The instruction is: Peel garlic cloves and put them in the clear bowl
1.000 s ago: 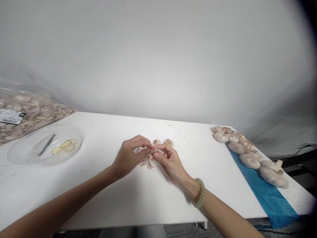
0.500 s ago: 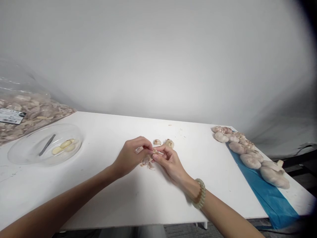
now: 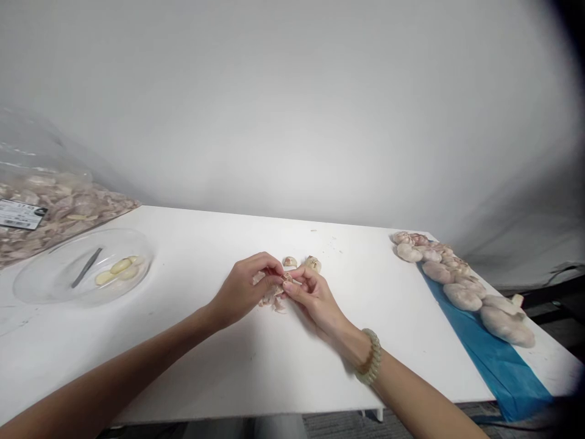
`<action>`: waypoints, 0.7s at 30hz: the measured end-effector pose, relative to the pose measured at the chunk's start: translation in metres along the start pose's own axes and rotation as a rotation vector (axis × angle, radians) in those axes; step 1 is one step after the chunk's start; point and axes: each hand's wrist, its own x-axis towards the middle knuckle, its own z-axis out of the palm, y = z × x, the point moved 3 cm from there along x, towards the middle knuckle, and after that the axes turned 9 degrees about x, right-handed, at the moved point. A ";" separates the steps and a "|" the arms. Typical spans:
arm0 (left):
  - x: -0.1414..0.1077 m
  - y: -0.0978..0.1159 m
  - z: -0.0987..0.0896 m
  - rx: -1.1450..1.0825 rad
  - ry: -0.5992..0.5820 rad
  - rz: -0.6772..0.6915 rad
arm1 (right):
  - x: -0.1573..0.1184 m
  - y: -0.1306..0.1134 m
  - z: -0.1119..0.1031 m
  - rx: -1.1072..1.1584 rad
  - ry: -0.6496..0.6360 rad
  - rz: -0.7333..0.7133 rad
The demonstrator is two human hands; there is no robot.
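Observation:
Between the fingertips of my left hand [image 3: 249,281] and my right hand [image 3: 314,297] is a garlic clove [image 3: 287,278], mostly covered by the fingers. Both hands are closed in a pinch on it, their tips nearly touching. Loose garlic skins [image 3: 273,301] lie on the table just below and partly behind my left fingers. Behind the hands sit an unpeeled clove [image 3: 289,261] and part of a garlic bulb [image 3: 313,263]. At the left, a clear plastic dish [image 3: 39,292] holds several peeled cloves [image 3: 120,266] and a dark slim tool [image 3: 86,268].
A clear bag of garlic skins [image 3: 68,204] with a label stands at the far left of the white table [image 3: 205,372]. Several whole garlic bulbs [image 3: 461,297] line the right side, partly on a blue plastic sheet [image 3: 493,366]. A grey wall [image 3: 292,122] rises behind.
My hands stay at nearly the same spot. The fingertips have shifted slightly on the clove, which now shows a little more between them.

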 end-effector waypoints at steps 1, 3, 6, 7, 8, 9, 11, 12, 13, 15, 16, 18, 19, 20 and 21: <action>0.000 0.000 0.000 -0.003 -0.001 -0.004 | 0.000 0.000 0.000 -0.005 0.004 0.001; 0.000 -0.001 0.001 -0.005 -0.007 -0.016 | -0.001 -0.001 0.001 -0.011 0.003 0.008; -0.001 -0.002 0.003 -0.002 -0.019 -0.037 | -0.001 -0.001 0.002 -0.004 -0.003 0.011; -0.001 -0.003 0.003 0.002 -0.024 -0.039 | -0.002 -0.001 0.002 -0.001 -0.003 0.011; -0.001 -0.003 0.004 0.005 -0.028 -0.037 | -0.002 -0.001 0.002 0.000 -0.001 0.010; -0.002 -0.003 0.004 0.010 -0.031 -0.033 | -0.001 -0.001 0.001 -0.003 0.002 0.006; -0.002 -0.003 0.004 0.019 -0.027 -0.026 | -0.001 -0.001 0.000 -0.016 0.007 -0.001; -0.002 -0.002 0.004 0.021 -0.020 -0.024 | 0.000 -0.001 0.000 -0.025 0.011 -0.005; -0.002 -0.002 0.004 0.020 -0.013 -0.024 | 0.000 -0.001 -0.001 -0.037 0.015 -0.009; -0.001 -0.001 0.003 0.012 0.005 -0.019 | 0.000 -0.001 -0.002 -0.060 0.022 -0.019; -0.001 -0.001 0.003 0.008 0.013 -0.012 | 0.000 -0.002 -0.002 -0.070 0.025 -0.026; -0.001 -0.001 0.002 0.008 0.021 0.001 | 0.001 -0.003 -0.002 -0.081 0.027 -0.034; -0.001 -0.001 0.002 0.011 0.020 0.006 | 0.001 -0.003 -0.003 -0.080 0.026 -0.029; -0.001 -0.001 0.002 0.015 0.016 0.005 | 0.001 -0.003 -0.003 -0.076 0.024 -0.020; -0.001 -0.002 0.001 0.021 0.012 0.000 | 0.001 -0.003 -0.003 -0.068 0.024 -0.009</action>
